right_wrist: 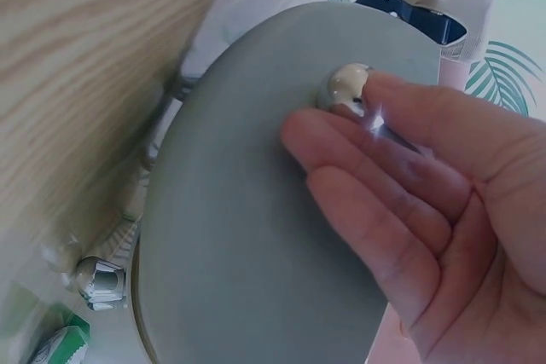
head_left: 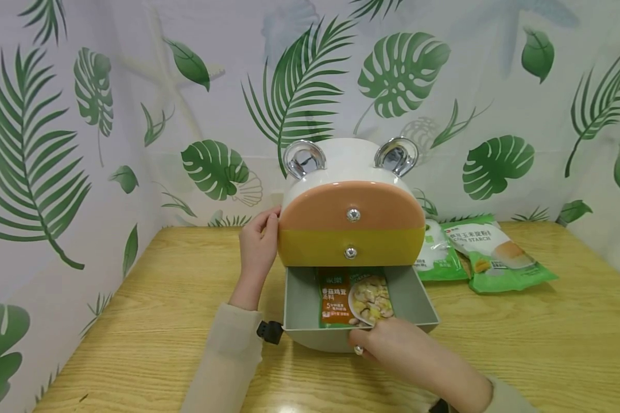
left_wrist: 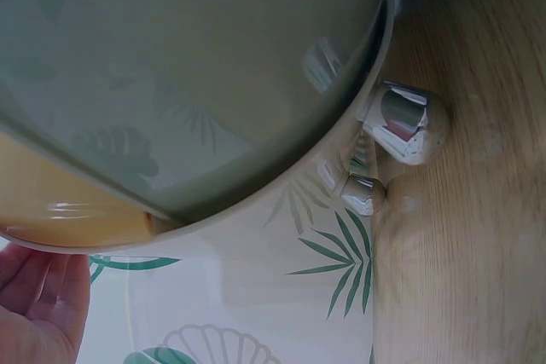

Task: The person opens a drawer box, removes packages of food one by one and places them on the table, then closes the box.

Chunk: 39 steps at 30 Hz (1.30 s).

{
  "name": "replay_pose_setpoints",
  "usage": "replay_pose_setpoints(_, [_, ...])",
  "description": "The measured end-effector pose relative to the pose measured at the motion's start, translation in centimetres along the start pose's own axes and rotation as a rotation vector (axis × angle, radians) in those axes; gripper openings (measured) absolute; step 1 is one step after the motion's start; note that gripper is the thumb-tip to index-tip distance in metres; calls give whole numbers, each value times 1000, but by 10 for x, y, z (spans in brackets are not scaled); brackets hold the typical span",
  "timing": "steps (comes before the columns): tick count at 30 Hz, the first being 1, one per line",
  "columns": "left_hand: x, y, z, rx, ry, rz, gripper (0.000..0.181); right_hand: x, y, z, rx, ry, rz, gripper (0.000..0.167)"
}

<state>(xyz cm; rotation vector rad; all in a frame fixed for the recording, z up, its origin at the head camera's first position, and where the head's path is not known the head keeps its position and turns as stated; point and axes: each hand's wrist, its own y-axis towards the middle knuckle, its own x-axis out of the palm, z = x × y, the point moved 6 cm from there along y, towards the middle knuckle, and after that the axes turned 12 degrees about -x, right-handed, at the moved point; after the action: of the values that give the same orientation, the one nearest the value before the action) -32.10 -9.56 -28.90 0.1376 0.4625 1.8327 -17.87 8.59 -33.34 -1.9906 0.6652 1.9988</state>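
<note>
A rounded storage box [head_left: 315,203] with an orange and a yellow drawer front, a white top and two silver ears stands on the table. Its lowest grey drawer [head_left: 410,295] is pulled out. Inside lies an orange and green soup-mix packet [head_left: 336,301] with a picture of food. My left hand [head_left: 258,246] rests against the box's left side; in the left wrist view its fingers [left_wrist: 51,283] lie by the orange edge. My right hand [head_left: 408,350] is at the front of the drawer, thumb and fingers pinching its round silver knob [right_wrist: 345,87].
To the box's right lie a green and white corn starch bag [head_left: 501,258] and another green and white bag [head_left: 439,258], partly behind the box. Small silver feet [left_wrist: 405,121] hold the box off the wooden table [head_left: 186,287]. A leaf-patterned cloth [head_left: 212,115] hangs behind.
</note>
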Motion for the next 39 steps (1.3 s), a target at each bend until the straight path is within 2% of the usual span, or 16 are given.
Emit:
replay_pose_setpoints(5, [4,-1,3,2,-6,-6,24,-1,-5,0,12,42,-21,13])
replay_pose_setpoints(11, [4,0,4,-8,15,-5,24,-6,-8,1,6,154,-46,12])
replay_pose_setpoints(14, [4,-1,3,-18,26,-10,25,-15,-11,0,-19,219,-13,9])
replay_pose_setpoints(17, [3,-1,2,-25,28,-7,25,-31,-15,4,-16,249,79,5])
replay_pose_setpoints(19, [3,-1,1,-25,28,0,25,-43,-17,10,22,225,137,5])
replay_pose_setpoints(22, [2,-1,2,-14,22,9,25,-56,-18,22,139,156,175,4])
replay_pose_setpoints(25, [1,-2,2,-9,18,11,25,-59,-17,36,286,121,129,11])
replay_pose_setpoints(29, [1,-3,1,-20,9,6,25,-50,-12,50,409,184,55,22])
replay_pose_setpoints(32, [1,-3,1,-19,3,-1,25,-40,-10,57,459,236,26,21])
replay_pose_setpoints(36, [2,-4,2,-15,-1,-9,25,-27,-8,63,493,242,-5,13])
replay_pose_setpoints(39, [2,-4,2,-15,-1,-11,25,-18,-7,65,512,256,-46,24])
